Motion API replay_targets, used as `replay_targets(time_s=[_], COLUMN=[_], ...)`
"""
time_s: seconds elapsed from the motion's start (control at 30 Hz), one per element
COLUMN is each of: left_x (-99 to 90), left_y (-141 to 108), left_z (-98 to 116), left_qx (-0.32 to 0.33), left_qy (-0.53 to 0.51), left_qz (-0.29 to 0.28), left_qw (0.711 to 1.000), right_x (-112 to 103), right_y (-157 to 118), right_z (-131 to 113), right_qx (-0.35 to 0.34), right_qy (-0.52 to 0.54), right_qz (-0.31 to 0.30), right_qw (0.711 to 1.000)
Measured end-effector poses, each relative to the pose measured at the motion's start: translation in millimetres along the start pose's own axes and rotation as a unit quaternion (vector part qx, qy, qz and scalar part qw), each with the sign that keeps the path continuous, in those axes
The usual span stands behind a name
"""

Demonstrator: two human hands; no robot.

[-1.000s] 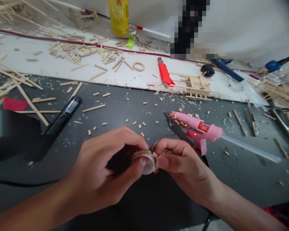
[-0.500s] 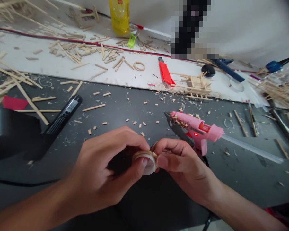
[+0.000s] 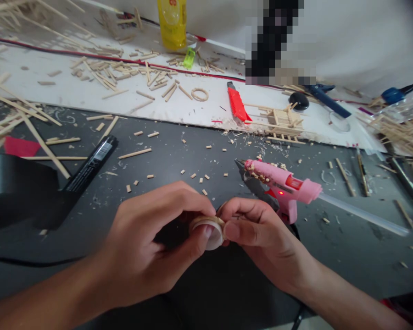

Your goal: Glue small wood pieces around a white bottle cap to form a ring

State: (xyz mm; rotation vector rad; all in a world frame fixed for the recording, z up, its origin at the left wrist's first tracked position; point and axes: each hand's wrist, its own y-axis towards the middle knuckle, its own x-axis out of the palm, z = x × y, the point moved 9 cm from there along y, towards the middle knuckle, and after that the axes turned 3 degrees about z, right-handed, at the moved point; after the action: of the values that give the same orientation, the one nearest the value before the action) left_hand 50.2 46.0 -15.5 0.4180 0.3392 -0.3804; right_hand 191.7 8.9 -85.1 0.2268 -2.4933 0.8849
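Observation:
Between my two hands is a small white ring [image 3: 214, 240] with pale wooden pieces round its outer edge. My left hand [image 3: 154, 233] grips it from the left, thumb inside the ring and index finger on the far rim. From the right, my right hand [image 3: 258, 233] pinches the ring's edge between thumb and curled fingers, which partly hide it. Just beyond my right hand lies a pink hot glue gun [image 3: 282, 183] with a lit red light and a clear glue stick [image 3: 365, 213] in its back. Short cut wooden bits [image 3: 193, 175] are scattered beyond my hands.
A black marker [image 3: 91, 165] lies left on the dark table. On the white board behind are a red utility knife [image 3: 237, 103], a wooden ring [image 3: 200, 94], a small stick model [image 3: 284, 120] and many loose sticks. A yellow bottle [image 3: 172, 27] stands at the back.
The view has shifted very slightly. Both hands keep the same hold on the ring, with no clear movement.

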Motion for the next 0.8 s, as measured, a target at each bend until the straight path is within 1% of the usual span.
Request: replay_targets(time_s=[0.2, 0.4, 0.6, 0.8], left_x=[0.6, -0.3, 0.7, -2.2], left_y=[2.1, 4.6, 2.7, 0.7], left_z=[2.6, 7.8, 2.7, 6.0], left_qx=[0.008, 0.041, 0.013, 0.024], left_qy=[0.004, -0.005, 0.015, 0.037], left_qz=[0.002, -0.001, -0.003, 0.0], left_qw=[1.0, 0.999, 1.0, 0.999], right_x=[-1.1, 1.3, 2.7, 0.8], right_y=[-1.7, -2.0, -1.8, -1.1], right_z=[-1.9, -7.3, -13.1, -18.2], right_qx=[-0.009, -0.045, -0.073, -0.079], right_qy=[-0.014, -0.005, -0.003, -0.017], right_qz=[0.003, -0.006, 0.008, 0.032], right_qw=[1.0, 0.999, 0.997, 0.996])
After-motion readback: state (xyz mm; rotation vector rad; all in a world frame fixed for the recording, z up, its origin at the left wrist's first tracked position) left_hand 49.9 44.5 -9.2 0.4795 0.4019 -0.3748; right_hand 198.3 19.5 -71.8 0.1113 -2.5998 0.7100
